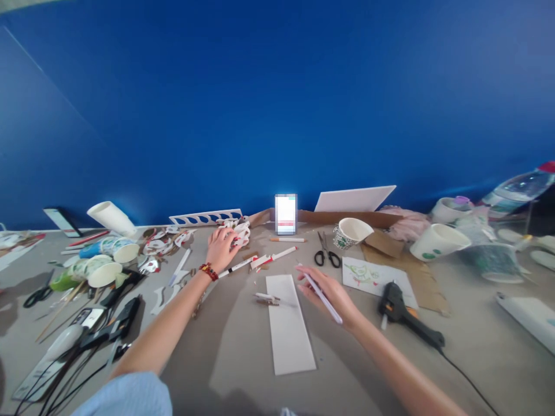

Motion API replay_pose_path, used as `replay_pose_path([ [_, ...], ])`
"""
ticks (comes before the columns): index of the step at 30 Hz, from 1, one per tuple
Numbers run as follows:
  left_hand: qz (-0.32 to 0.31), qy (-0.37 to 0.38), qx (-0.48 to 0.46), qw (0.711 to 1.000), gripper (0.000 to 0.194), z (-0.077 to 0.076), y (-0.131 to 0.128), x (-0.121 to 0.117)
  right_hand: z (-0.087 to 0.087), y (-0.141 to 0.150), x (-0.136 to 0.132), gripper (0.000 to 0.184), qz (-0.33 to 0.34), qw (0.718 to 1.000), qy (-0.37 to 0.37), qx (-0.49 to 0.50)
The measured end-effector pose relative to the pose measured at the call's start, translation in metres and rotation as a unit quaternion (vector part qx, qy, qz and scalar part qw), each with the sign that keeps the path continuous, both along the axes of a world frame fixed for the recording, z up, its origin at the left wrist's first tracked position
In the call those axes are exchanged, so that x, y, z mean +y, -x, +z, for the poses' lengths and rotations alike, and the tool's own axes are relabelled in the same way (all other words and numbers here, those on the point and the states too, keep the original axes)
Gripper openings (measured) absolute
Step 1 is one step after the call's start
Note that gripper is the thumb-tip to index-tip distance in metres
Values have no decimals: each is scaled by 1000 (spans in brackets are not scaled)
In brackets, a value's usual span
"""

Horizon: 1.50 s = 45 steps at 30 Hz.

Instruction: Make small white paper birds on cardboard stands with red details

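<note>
Lighting is bright and even. Soft shadows fall toward the viewer beneath both arms on the table (243,346). The phone screen (285,214) is overexposed. Edges show wide-angle curvature and slight blur.

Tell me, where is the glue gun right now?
In the head view, the glue gun lies on the table to the right of the right hand, just below the drawing.

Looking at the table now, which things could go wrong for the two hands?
The left hand reaches among loose paper cutouts and markers; it may scatter them or knock a marker away. The right hand holds a pen beside the white strip; a stray mark seems possible. The glue gun lies near that wrist; its cord could snag.
</note>
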<state>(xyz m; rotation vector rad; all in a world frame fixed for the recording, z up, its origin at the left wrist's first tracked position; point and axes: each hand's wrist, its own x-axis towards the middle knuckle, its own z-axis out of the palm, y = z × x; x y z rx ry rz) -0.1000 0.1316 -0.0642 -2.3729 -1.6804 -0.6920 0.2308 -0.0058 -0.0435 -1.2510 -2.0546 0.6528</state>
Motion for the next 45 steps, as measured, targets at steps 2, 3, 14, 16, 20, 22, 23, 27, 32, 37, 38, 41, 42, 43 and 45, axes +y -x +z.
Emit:
replay_pose_path([
  [2, -1, -12, -8, 1000, 31, 3, 1, -5, -4, -1, -2, 36, 3, 999, -2, -41],
  [3, -3, -26, -16, 1000, 34, 4, 1, -9, -6, -3, -4, 36, 2, 998, -7, -69],
  [14, -170, -19, -102, 980, 15, 22, -21, -84, -16, -30, -15, 50, -17, 921, -108, -373],
  [16, -194, 17, -116, 974, 16, 23, -28, -96, -18, -36, -14, 51, -21, 911, -124, -393],
  [20, -247, 111, -130, 954, 24, 22, -36, -111, -16, -41, -13, 54, -24, 908, -121, -400],
  [22, -265, 147, -130, 944, 26, 19, -38, -114, -12, -38, -15, 55, -27, 919, -104, -380],
  [23, -267, 162, -133, 941, 24, 17, -40, -115, -9, -35, -17, 54, -26, 928, -95, -360],
  [27, -232, 221, -195, 927, 18, 14, -50, -117, -2, -14, -25, 39, 18, 972, -61, -227],
  [32, -220, 313, -237, 893, 22, 17, -71, -112, -4, 14, -24, 36, 20, 999, 37, -28],
  [37, -224, 278, -210, 910, 22, 8, -86, -97, -9, 30, -14, 35, -16, 998, 61, -19],
  [38, -225, 268, -200, 915, 22, 6, -87, -95, -10, 32, -13, 34, -15, 998, 45, -40],
  [41, -231, 241, -185, 924, 25, 2, -86, -92, -13, 35, -15, 33, -7, 996, 11, -94],
  [42, -232, 228, -184, 928, 26, 1, -84, -93, -14, 35, -17, 34, -9, 995, 6, -104],
  [43, -232, 212, -183, 932, 27, 0, -81, -95, -15, 36, -19, 37, -13, 994, 3, -111],
  [45, -231, 182, -177, 939, 31, -1, -75, -99, -18, 36, -23, 44, -25, 993, -7, -119],
])
